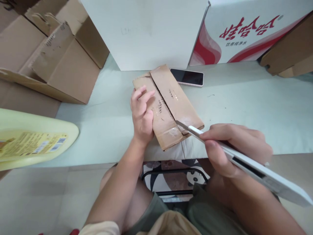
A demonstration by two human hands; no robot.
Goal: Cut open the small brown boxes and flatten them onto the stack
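Note:
A flat brown cardboard box (172,94) lies at a slant near the table's front edge, with a dark seam running along its top. My left hand (142,114) grips its left side, fingers curled over the top face. In my right hand (232,150) is a white utility knife (246,164), held like a pen. Its blade is out, and the tip meets the seam near the box's front end, where clear tape shows. The underside of the box is hidden.
Behind the box lies a phone (188,77), close to a large white carton (151,36). A red-and-white carton (244,36) stands to its right. Open cardboard boxes (70,71) fill the back left; a yellow bottle (36,138) is at the left, and another brown carton (290,49) is far right.

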